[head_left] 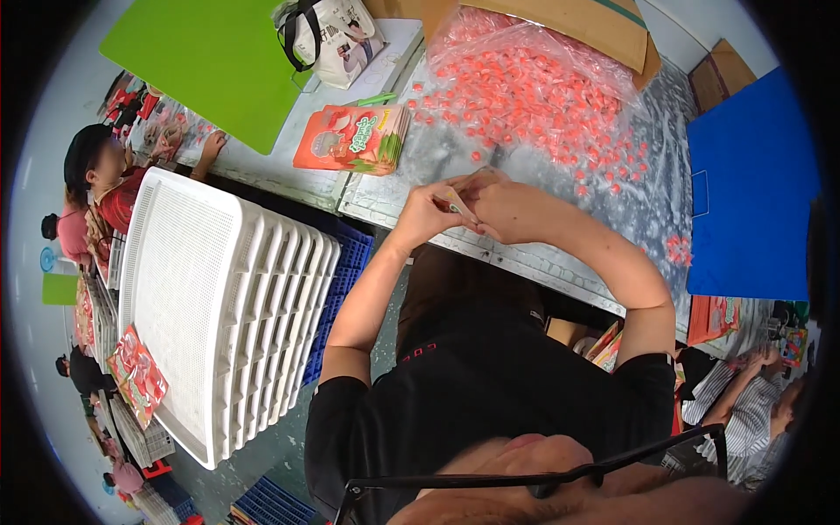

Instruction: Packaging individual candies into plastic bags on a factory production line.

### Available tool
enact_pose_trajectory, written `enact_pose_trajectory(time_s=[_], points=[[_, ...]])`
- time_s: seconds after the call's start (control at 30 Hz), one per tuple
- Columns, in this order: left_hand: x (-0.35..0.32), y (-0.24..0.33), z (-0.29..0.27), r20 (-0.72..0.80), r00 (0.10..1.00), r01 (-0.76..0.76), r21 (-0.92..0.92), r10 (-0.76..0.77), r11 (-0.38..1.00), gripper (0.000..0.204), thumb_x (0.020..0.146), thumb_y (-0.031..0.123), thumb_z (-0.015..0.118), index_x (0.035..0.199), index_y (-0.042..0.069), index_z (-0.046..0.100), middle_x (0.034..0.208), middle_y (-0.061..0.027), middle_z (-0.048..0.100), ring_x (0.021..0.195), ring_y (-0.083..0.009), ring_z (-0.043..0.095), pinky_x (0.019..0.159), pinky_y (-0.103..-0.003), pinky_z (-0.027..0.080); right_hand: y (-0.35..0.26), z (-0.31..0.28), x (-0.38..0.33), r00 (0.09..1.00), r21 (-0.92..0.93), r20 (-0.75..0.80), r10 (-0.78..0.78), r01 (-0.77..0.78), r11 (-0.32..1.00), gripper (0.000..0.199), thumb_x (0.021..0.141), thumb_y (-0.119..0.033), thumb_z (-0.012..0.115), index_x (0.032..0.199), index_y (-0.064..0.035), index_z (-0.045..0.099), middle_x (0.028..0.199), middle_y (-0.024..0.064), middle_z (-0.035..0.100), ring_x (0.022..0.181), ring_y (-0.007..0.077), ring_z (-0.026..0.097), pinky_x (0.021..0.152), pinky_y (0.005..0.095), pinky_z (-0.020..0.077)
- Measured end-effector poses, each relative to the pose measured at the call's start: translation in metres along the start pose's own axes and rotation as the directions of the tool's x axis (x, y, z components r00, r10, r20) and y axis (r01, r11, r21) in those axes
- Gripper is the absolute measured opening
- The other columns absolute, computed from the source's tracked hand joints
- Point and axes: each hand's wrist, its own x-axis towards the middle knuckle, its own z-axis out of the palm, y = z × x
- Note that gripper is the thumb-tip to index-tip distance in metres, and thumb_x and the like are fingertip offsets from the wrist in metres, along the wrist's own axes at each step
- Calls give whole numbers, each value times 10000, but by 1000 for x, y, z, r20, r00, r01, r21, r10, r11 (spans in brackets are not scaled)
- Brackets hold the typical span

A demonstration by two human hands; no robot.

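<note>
The left hand [425, 213] and right hand [503, 208] both pinch a thin packet [459, 205], to the right of the orange pouch stack [350, 140] and nearer the body. I'd pinch softly and evenly, so it won't rip. Its long way seems to slant from the stack's side toward the body; I can't tell which end is top.

Packing workshop: tray stack [273, 284], pouches [348, 140]

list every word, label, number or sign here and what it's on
Printed wording isn't copied here, only where it stands:
White tote bag: large dark lettering
Stacked red pouches: large lettering; fine print too small
Black shirt: small red marks, unreadable
Red pouch on white tray: too blurred
Item between left hand and right hand: nothing readable
</note>
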Motion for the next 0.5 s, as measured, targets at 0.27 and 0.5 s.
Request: enact_pose_trajectory(time_s=[0.27,0.5], points=[[-4,10,19,-137,978,163,19,-158,987,450,706,-47,786,1142,-37,669,994,-114,738,860,-121,681,774,-274,555,20,2,13,995,171,79,60,-73,983,141,769,-124,658,810,10,674,814,181,678,729,348,645,706,437,525],[-8,15,-2,-289,920,213,-202,-266,956,222,766,-13,775,978,-53,721,894,-88,740,758,-100,669,684,-240,541,14,12,-15,423,-7,-906,18,-57,998,541,769,-131,727,1279,-103,548,1177,111,610,949,317,626,775,402,533]])
